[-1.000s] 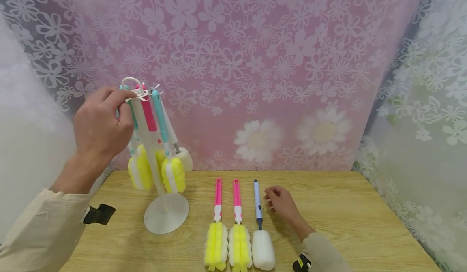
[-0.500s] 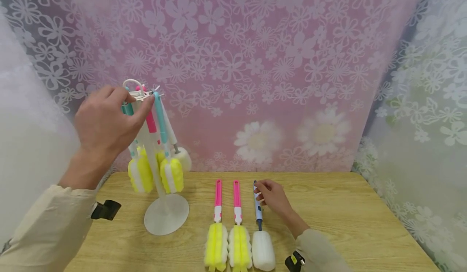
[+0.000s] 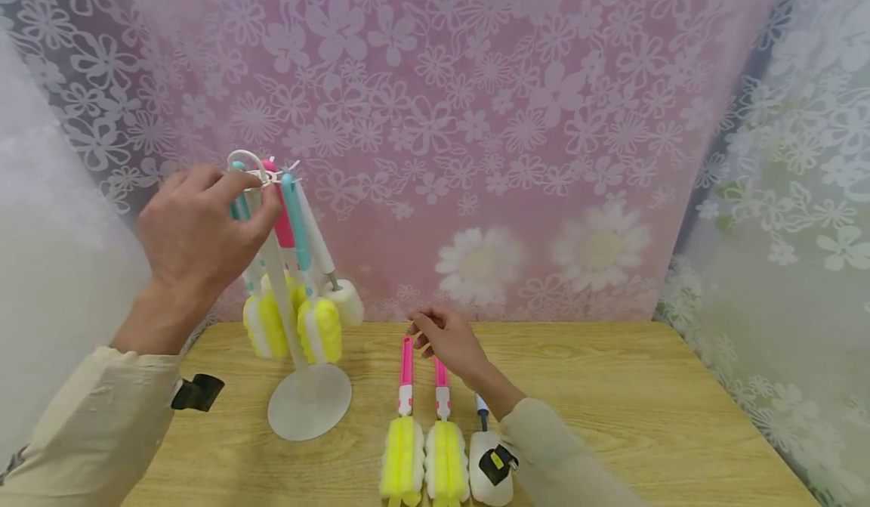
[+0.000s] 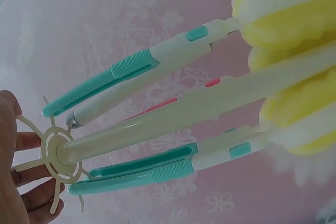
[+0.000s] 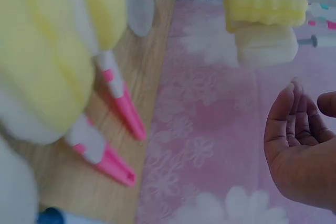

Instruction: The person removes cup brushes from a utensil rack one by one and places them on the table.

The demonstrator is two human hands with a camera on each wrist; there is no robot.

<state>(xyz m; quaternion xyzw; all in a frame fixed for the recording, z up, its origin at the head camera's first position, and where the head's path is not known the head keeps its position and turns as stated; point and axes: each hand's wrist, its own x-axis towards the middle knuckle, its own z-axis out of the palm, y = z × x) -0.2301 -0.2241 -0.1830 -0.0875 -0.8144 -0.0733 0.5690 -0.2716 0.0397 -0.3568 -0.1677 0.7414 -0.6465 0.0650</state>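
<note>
A white brush stand with a round base (image 3: pixel 309 409) stands at the left of the table. My left hand (image 3: pixel 197 224) grips its hooked top, the fingers around the hook ring (image 4: pixel 62 153) in the left wrist view. From the hooks hang several sponge brushes, among them one with a turquoise handle (image 3: pixel 296 224) and one with a white handle (image 3: pixel 316 231). My right hand (image 3: pixel 448 343), loosely curled with nothing in it, is over the upper ends of two pink-handled bottle brushes (image 3: pixel 405 397) lying side by side. A blue-handled brush with a white sponge (image 3: pixel 481 484) lies partly hidden under the right forearm.
The wooden table (image 3: pixel 612 409) ends at a pink flowered backdrop (image 3: pixel 435 114). White flowered sheets (image 3: pixel 816 190) close in both sides. A dark strap device (image 3: pixel 197 392) sits on the left sleeve, another (image 3: pixel 498 463) on the right.
My right hand has moved left from beside the blue-handled brush, across its handle, to the tops of the pink handles. The left hand has shifted its fingers slightly on the stand's top.
</note>
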